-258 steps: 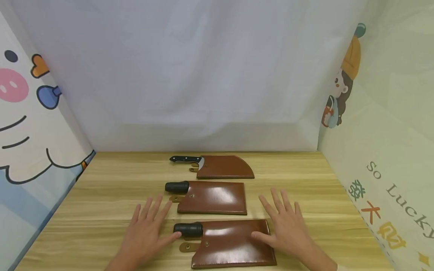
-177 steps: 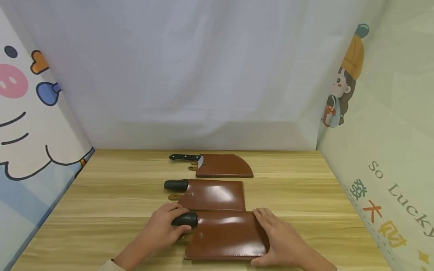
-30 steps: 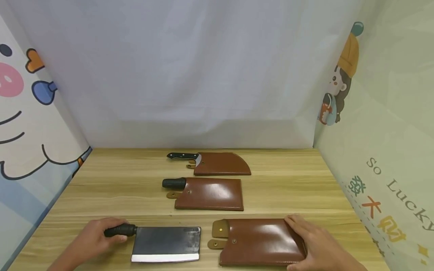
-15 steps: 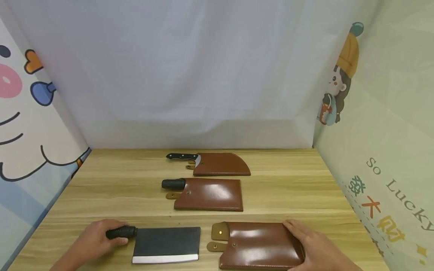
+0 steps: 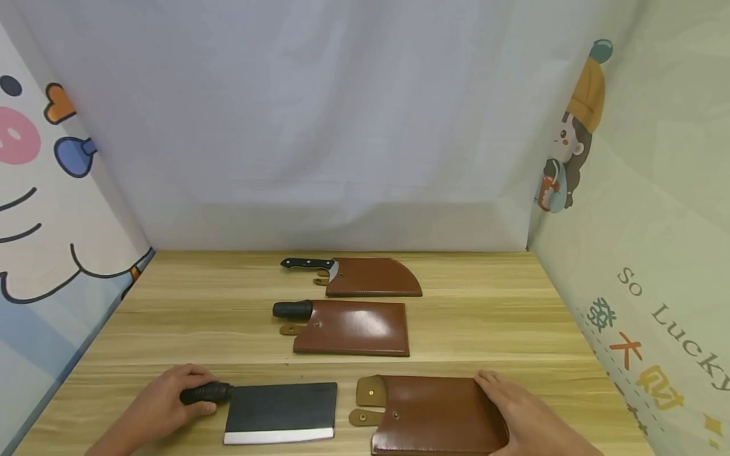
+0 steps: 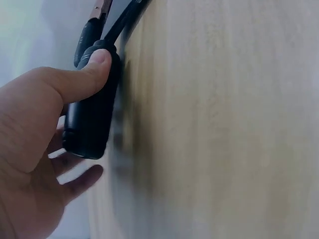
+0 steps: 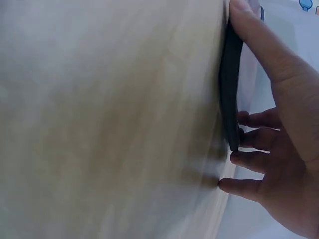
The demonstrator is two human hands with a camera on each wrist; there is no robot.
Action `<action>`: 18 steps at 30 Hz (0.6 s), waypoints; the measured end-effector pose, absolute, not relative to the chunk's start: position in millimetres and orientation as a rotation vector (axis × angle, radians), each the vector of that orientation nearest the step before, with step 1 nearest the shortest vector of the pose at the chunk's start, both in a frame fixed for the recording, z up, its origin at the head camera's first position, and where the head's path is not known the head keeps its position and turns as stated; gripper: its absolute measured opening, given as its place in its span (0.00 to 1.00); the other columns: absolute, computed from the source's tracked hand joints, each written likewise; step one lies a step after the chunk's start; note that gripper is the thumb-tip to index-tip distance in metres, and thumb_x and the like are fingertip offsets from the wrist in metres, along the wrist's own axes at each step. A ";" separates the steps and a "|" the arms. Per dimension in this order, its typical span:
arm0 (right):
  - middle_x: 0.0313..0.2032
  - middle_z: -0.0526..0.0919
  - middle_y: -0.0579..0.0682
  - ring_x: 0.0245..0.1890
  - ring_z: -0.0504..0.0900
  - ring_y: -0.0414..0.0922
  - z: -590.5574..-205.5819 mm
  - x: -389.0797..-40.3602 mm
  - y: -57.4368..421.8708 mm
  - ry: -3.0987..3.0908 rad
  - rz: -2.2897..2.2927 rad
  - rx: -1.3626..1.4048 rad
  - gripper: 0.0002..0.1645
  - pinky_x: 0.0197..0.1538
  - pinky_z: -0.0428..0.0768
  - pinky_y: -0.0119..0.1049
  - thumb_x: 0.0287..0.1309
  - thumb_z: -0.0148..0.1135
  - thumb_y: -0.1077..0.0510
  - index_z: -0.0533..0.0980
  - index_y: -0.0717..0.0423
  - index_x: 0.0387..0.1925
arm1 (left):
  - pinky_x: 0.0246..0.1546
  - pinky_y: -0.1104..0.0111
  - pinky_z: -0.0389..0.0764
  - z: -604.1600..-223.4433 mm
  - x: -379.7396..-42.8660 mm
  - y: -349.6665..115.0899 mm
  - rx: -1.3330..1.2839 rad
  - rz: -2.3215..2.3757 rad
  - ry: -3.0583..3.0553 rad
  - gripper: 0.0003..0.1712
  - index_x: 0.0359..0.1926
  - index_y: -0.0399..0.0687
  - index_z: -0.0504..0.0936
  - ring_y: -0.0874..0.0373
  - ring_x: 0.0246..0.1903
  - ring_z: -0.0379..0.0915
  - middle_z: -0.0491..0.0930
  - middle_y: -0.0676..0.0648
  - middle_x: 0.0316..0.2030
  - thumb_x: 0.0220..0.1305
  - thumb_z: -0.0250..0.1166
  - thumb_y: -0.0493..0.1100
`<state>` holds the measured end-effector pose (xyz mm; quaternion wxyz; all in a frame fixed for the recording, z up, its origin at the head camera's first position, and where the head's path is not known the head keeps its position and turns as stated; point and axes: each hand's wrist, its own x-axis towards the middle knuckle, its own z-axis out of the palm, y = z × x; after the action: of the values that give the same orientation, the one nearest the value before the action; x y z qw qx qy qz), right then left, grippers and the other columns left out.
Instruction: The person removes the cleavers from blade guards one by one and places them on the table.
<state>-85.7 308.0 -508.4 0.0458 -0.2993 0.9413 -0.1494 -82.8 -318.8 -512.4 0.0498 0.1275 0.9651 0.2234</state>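
At the front left lies a bare cleaver [image 5: 282, 408] with a dark rectangular blade and a bright edge facing me. My left hand [image 5: 165, 402] pinches its black handle [image 6: 92, 117]; the thumb presses on top in the left wrist view, and the other fingers reach behind. To the right of the blade is its brown leather sheath [image 5: 439, 411], mouth with two snap straps [image 5: 367, 405] facing the cleaver. My right hand [image 5: 527, 421] grips the sheath's right end, thumb at the near corner and fingers at the far one. In the right wrist view the sheath shows as a thin dark edge.
Behind, a second cleaver in a brown sheath [image 5: 356, 326] has its black handle [image 5: 292, 310] to the left. Farther back lies a knife with a riveted handle [image 5: 308, 263] in a curved-tip sheath [image 5: 373, 277]. White cloth [image 5: 342, 126] stands behind the wooden table [image 5: 485, 329]; printed cloths flank it.
Since 5.9 s ago the cleaver has come out of its sheath, moving left with my left hand as the sheath moved right. Over the last second, the sheath has shifted slightly toward me.
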 end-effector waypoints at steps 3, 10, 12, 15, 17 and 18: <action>0.72 0.65 0.69 0.69 0.69 0.64 -502.8 -86.7 308.9 2.864 -0.446 -0.931 0.76 0.60 0.76 0.62 0.41 0.68 0.16 0.61 0.68 0.74 | 0.50 0.44 0.80 -507.0 -86.1 -318.3 0.379 0.744 2.924 0.36 0.58 0.48 0.85 0.40 0.53 0.79 0.82 0.44 0.55 0.54 0.76 0.63; 0.72 0.67 0.64 0.70 0.68 0.66 -480.5 -102.1 295.8 2.914 -0.455 -0.944 0.61 0.59 0.75 0.64 0.53 0.66 0.23 0.67 0.64 0.72 | 0.52 0.40 0.78 -487.9 -104.2 -300.4 0.378 0.862 3.002 0.37 0.65 0.43 0.79 0.34 0.58 0.76 0.78 0.36 0.62 0.62 0.72 0.60; 0.71 0.68 0.64 0.70 0.68 0.66 -475.0 -108.6 288.9 2.944 -0.466 -0.931 0.60 0.60 0.75 0.64 0.53 0.67 0.24 0.68 0.63 0.72 | 0.54 0.38 0.76 -484.5 -110.3 -293.1 0.379 0.870 3.013 0.39 0.68 0.42 0.76 0.32 0.61 0.73 0.76 0.35 0.64 0.64 0.71 0.60; 0.72 0.68 0.63 0.70 0.69 0.65 -468.7 -117.2 278.5 2.976 -0.476 -0.907 0.58 0.60 0.75 0.65 0.54 0.69 0.26 0.68 0.61 0.73 | 0.57 0.35 0.72 -481.4 -119.6 -281.5 0.400 0.864 3.030 0.41 0.71 0.42 0.72 0.30 0.65 0.68 0.72 0.34 0.68 0.66 0.70 0.60; 0.72 0.69 0.62 0.70 0.69 0.64 -466.8 -122.8 271.6 3.009 -0.468 -0.904 0.58 0.61 0.75 0.64 0.53 0.70 0.26 0.68 0.60 0.73 | 0.59 0.35 0.71 -480.1 -126.7 -273.9 0.429 0.850 3.042 0.42 0.72 0.41 0.71 0.30 0.66 0.67 0.70 0.34 0.69 0.66 0.69 0.60; 0.72 0.69 0.62 0.70 0.69 0.64 -466.0 -125.6 268.3 3.024 -0.458 -0.911 0.58 0.61 0.75 0.63 0.53 0.69 0.26 0.67 0.60 0.73 | 0.59 0.35 0.71 -479.4 -130.4 -270.2 0.446 0.842 3.048 0.42 0.73 0.42 0.70 0.31 0.67 0.67 0.70 0.34 0.70 0.67 0.69 0.59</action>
<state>-125.6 268.3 -466.0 -0.0248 -0.2854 0.9473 -0.1435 -130.4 -270.2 -479.4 -0.0260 0.1397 0.9541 0.2636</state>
